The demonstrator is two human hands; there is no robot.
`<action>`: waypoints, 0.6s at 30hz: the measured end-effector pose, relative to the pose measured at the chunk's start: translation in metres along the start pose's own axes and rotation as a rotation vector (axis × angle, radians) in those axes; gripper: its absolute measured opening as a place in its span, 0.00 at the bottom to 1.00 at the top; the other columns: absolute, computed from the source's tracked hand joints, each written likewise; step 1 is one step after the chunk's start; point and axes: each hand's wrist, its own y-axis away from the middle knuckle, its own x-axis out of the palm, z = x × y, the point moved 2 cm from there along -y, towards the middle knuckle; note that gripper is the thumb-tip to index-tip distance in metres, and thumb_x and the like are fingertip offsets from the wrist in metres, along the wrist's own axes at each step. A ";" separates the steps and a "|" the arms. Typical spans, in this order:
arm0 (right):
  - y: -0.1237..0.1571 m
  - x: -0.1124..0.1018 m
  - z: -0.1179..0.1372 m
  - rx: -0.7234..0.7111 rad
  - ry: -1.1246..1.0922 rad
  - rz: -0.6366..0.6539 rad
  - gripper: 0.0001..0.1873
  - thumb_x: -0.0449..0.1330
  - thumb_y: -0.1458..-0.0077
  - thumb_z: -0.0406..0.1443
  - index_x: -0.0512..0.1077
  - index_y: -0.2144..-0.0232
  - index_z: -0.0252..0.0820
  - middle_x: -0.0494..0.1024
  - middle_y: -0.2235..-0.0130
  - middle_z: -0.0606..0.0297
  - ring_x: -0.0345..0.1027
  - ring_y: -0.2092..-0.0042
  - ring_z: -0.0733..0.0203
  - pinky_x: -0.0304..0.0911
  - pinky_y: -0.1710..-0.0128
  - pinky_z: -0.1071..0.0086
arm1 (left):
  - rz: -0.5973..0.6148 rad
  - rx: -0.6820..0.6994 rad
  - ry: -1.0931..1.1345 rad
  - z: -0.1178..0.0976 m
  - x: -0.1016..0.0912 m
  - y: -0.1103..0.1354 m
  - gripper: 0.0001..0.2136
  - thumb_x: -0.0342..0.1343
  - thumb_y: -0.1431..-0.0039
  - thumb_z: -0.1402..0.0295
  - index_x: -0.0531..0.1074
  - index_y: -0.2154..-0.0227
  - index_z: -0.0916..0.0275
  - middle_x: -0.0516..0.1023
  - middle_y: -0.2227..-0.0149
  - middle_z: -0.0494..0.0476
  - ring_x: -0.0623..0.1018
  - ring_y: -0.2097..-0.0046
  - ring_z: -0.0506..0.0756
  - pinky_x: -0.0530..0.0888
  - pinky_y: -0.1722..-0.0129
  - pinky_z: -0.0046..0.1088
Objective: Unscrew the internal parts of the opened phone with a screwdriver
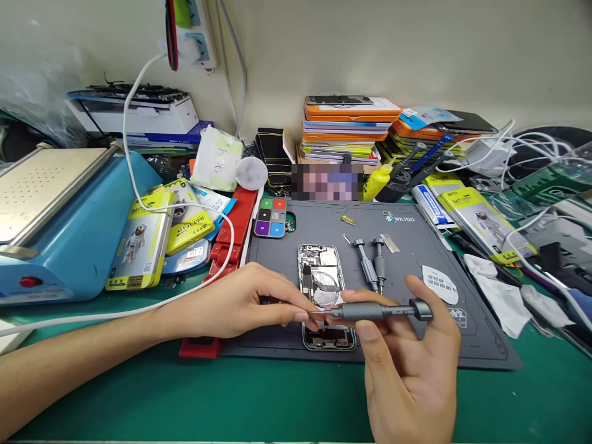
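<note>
Head view: green surface [277, 398] bears dark mat [416, 246], pale wall [370, 49] behind; right grip [411, 364], left grip [259, 302] clamp driver [365, 311].

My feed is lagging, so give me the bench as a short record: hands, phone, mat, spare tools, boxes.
Right hand: holds a gray screwdriver, nearly level
Left hand: fingertips together at the screwdriver's tip; anything pinched there is unclear
Phone: opened, insides showing, on the mat
Mat: dark gray
Spare screwdrivers: two, on the mat
Battery boxes: yellow, both sides
</note>
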 end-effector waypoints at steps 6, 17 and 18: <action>0.000 -0.001 -0.001 0.033 -0.055 0.026 0.28 0.65 0.28 0.38 0.63 0.31 0.60 0.87 0.51 0.58 0.86 0.59 0.54 0.83 0.63 0.62 | -0.001 0.006 0.039 0.000 0.000 -0.001 0.10 0.63 0.25 0.69 0.87 0.49 0.63 0.90 0.51 0.58 0.87 0.51 0.52 0.78 0.50 0.17; 0.000 -0.002 -0.002 0.049 -0.102 0.017 0.28 0.66 0.28 0.37 0.65 0.32 0.58 0.87 0.54 0.61 0.84 0.51 0.58 0.83 0.55 0.67 | 0.027 0.040 0.089 0.000 0.000 -0.001 0.10 0.62 0.25 0.70 0.87 0.48 0.62 0.90 0.52 0.60 0.88 0.51 0.55 0.79 0.49 0.23; 0.000 -0.002 -0.002 0.050 -0.105 0.017 0.28 0.66 0.29 0.37 0.65 0.32 0.58 0.87 0.54 0.61 0.84 0.51 0.58 0.83 0.56 0.67 | 0.028 0.041 0.089 0.000 0.000 -0.001 0.10 0.62 0.25 0.70 0.87 0.48 0.62 0.90 0.52 0.60 0.87 0.51 0.55 0.80 0.49 0.23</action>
